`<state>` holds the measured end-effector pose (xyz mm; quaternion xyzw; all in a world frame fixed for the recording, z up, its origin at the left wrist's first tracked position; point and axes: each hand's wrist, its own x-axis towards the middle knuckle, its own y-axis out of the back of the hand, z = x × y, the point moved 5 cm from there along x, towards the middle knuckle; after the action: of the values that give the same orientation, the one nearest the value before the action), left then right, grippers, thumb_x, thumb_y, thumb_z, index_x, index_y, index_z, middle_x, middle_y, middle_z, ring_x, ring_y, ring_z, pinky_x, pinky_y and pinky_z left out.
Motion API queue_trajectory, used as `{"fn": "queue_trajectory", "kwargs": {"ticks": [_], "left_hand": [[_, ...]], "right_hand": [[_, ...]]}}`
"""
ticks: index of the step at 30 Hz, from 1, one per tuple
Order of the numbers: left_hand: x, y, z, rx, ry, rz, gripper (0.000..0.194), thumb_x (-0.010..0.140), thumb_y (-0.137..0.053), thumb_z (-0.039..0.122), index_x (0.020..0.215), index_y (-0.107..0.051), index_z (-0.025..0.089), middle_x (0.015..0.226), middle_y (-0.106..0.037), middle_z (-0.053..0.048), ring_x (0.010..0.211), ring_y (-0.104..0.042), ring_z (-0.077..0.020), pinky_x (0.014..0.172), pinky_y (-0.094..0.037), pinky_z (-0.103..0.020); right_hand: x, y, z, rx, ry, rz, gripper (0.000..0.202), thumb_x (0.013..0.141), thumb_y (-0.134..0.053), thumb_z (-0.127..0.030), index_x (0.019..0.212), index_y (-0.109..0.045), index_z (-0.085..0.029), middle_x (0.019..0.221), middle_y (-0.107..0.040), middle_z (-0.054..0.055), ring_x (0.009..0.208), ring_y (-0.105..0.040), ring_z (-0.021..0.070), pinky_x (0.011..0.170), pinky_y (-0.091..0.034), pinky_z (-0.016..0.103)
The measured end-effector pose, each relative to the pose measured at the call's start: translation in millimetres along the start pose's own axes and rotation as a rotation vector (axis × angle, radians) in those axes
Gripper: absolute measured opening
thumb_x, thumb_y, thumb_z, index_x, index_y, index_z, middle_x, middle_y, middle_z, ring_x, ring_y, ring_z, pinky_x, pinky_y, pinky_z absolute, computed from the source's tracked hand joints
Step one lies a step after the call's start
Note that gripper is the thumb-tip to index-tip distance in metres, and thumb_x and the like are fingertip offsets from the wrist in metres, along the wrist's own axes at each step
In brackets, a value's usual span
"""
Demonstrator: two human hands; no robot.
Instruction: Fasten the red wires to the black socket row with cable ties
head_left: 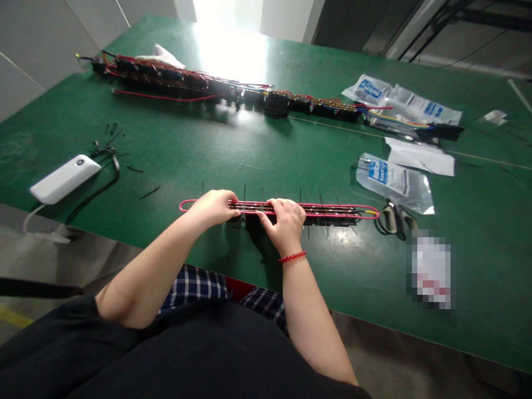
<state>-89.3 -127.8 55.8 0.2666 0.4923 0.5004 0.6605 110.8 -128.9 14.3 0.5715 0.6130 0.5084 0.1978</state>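
A long, narrow black bar [332, 224] lies across the table in front of me, with a red wire [341, 215] looped lengthwise along it. Thin black cable ties [300, 194] stick out from both its sides. My left hand [215, 208] grips the left part of the bar, thumb and fingers pressed on the wire. Right of the middle, my right hand [286, 223] is closed over the same bar, its thumb on the near side. A small yellow piece [369, 211] shows near the wire's right end. The parts under my fingers are hidden.
Long black assemblies with wires [166, 77] lie across the back. Scissors [397, 220] rest beside the bar's right end, near a labelled plastic bag [394, 180] and white paper [421, 156]. At left are a white device [64, 178] and loose cable ties [108, 145].
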Motion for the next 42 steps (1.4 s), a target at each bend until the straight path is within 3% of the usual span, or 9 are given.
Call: {"fn": "queue_trajectory", "kwargs": {"ticks": [8, 23, 42], "left_hand": [[-2, 9.7, 4, 0.158, 0.027, -0.004, 0.035, 0.082, -0.068, 0.047, 0.112, -0.075, 0.032, 0.109, -0.077, -0.002, 0.102, -0.07, -0.0253, 0.076, -0.051, -0.03], [2, 5.7, -2, 0.177, -0.086, 0.015, 0.036, 0.084, -0.064, 0.05, 0.113, -0.074, 0.032, 0.11, -0.076, -0.002, 0.101, -0.069, -0.0246, 0.076, -0.05, -0.029], [-6, 15.1, 6, 0.213, 0.026, -0.099, 0.03, 0.08, -0.066, 0.052, 0.104, -0.071, 0.034, 0.105, -0.076, -0.001, 0.095, -0.069, -0.024, 0.074, -0.05, -0.03]], "right_hand": [[0, 0, 1, 0.007, -0.002, 0.003, 0.042, 0.096, -0.054, -0.058, 0.117, -0.067, -0.024, 0.119, -0.071, 0.008, 0.12, -0.055, 0.0274, 0.109, -0.027, 0.043], [-1, 0, 1, -0.001, 0.008, 0.016, 0.046, 0.096, -0.053, -0.06, 0.118, -0.068, -0.023, 0.12, -0.07, 0.008, 0.12, -0.056, 0.027, 0.11, -0.029, 0.043], [1, -2, 0, -0.003, 0.049, -0.019, 0.043, 0.095, -0.056, -0.057, 0.12, -0.067, -0.023, 0.122, -0.07, 0.008, 0.12, -0.056, 0.0266, 0.109, -0.028, 0.042]]}}
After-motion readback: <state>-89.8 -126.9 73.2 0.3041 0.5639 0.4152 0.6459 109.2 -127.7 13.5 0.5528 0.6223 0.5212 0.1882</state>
